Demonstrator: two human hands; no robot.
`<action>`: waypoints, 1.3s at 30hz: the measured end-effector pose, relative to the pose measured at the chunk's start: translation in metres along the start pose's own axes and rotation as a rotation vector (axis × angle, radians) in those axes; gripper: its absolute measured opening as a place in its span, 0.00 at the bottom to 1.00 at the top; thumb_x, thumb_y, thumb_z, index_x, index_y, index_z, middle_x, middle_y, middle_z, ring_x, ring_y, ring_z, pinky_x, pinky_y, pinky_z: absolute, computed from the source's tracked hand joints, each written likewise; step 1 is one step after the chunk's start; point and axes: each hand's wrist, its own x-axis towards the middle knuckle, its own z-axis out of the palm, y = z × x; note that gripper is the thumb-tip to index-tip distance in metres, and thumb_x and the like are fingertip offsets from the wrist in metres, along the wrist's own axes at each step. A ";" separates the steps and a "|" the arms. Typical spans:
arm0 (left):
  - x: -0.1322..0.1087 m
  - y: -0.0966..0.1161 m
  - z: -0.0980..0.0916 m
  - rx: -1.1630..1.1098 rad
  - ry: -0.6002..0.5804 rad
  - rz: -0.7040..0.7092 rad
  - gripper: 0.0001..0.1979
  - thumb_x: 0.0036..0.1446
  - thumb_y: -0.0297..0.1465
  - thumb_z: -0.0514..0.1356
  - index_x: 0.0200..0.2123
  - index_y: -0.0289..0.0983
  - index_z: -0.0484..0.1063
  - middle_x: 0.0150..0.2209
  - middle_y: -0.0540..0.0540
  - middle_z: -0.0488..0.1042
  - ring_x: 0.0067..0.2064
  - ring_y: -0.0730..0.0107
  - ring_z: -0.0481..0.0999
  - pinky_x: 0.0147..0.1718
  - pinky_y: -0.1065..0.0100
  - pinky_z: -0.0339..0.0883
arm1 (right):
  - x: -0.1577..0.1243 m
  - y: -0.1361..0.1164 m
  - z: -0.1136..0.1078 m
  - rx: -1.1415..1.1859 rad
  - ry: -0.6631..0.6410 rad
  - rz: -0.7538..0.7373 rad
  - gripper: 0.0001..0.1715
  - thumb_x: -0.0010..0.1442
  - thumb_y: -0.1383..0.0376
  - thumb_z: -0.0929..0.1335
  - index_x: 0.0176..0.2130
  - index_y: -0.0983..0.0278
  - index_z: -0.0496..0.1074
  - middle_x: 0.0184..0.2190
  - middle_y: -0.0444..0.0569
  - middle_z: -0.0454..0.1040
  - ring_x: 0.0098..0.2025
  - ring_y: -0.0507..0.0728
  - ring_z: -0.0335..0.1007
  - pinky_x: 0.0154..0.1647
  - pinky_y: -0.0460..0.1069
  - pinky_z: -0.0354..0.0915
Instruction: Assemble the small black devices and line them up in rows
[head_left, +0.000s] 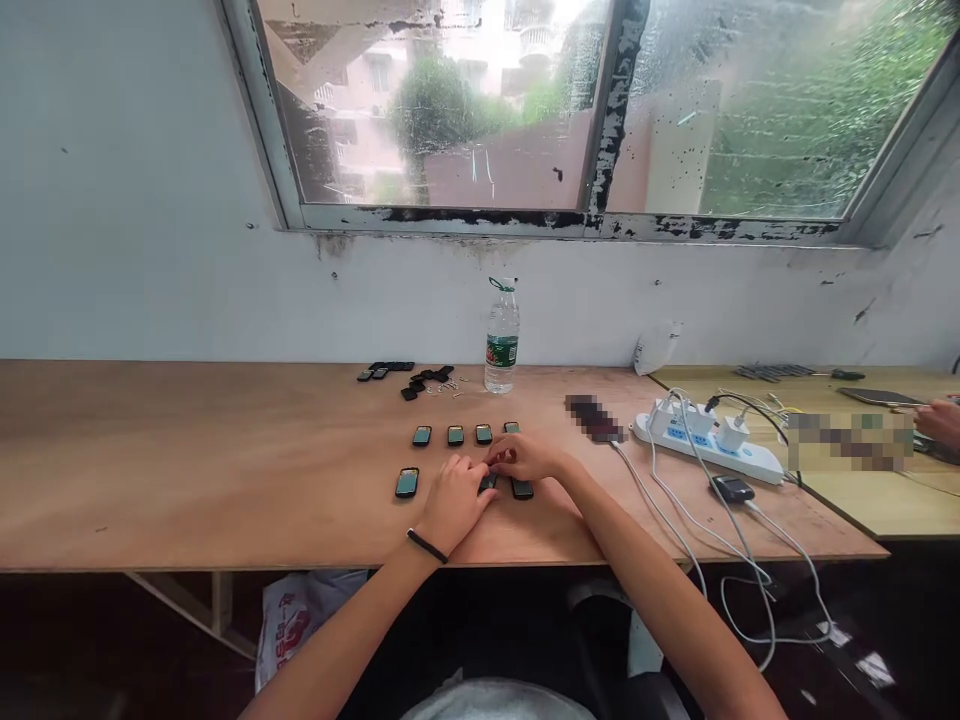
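Observation:
My left hand (455, 500), with a dark band at its wrist, is closed round the left side of a small black device (488, 482) on the wooden table. My right hand (529, 458) reaches in from the right, fingertips pinched together at the device's top edge; what they grip is too small to make out. Another small black-framed device (406, 483) with a grey-green face lies left of my left hand. One more device (522, 489) rests under my right wrist. Behind my hands runs a row of similar devices (455, 436), its right end partly covered by my right hand.
Farther back lie small black parts (427, 378) with tiny pieces beside them. A water bottle (502, 340) stands near the wall. On the right are a blurred phone (596, 418), a white power strip (709, 448) with loose cables, and a black adapter (731, 489). Another person's hand (939, 422) shows at the far right.

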 end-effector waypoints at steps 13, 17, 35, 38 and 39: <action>-0.008 0.020 0.001 -0.128 0.035 0.197 0.10 0.63 0.35 0.66 0.46 0.42 0.78 0.46 0.45 0.75 0.51 0.57 0.72 0.51 0.57 0.67 | -0.013 0.017 -0.026 0.046 0.052 0.153 0.20 0.52 0.77 0.64 0.37 0.66 0.83 0.35 0.50 0.82 0.35 0.55 0.74 0.35 0.46 0.67; -0.017 0.039 0.010 -0.110 -0.001 0.280 0.19 0.64 0.39 0.64 0.56 0.42 0.73 0.52 0.43 0.74 0.56 0.53 0.70 0.55 0.52 0.65 | -0.023 0.022 -0.036 0.089 -0.057 0.200 0.19 0.50 0.76 0.66 0.38 0.66 0.84 0.36 0.49 0.83 0.35 0.55 0.75 0.35 0.46 0.66; -0.007 0.026 0.015 -0.031 0.053 0.199 0.07 0.67 0.34 0.61 0.46 0.41 0.74 0.49 0.44 0.78 0.54 0.53 0.68 0.50 0.52 0.59 | -0.025 0.017 -0.036 0.116 -0.122 0.248 0.15 0.54 0.66 0.71 0.42 0.65 0.84 0.34 0.50 0.82 0.33 0.55 0.73 0.32 0.46 0.65; -0.005 0.022 0.015 -0.059 0.056 0.193 0.05 0.67 0.31 0.61 0.44 0.41 0.76 0.46 0.45 0.78 0.52 0.55 0.69 0.49 0.53 0.58 | -0.025 0.016 -0.035 0.158 -0.172 0.230 0.18 0.52 0.69 0.70 0.42 0.65 0.84 0.36 0.50 0.82 0.33 0.54 0.74 0.33 0.45 0.66; -0.004 0.021 0.015 -0.075 0.058 0.188 0.04 0.66 0.31 0.62 0.43 0.41 0.77 0.45 0.45 0.79 0.52 0.56 0.70 0.49 0.54 0.58 | -0.026 0.016 -0.035 0.154 -0.182 0.231 0.18 0.52 0.69 0.70 0.42 0.65 0.84 0.35 0.49 0.82 0.33 0.54 0.73 0.32 0.45 0.65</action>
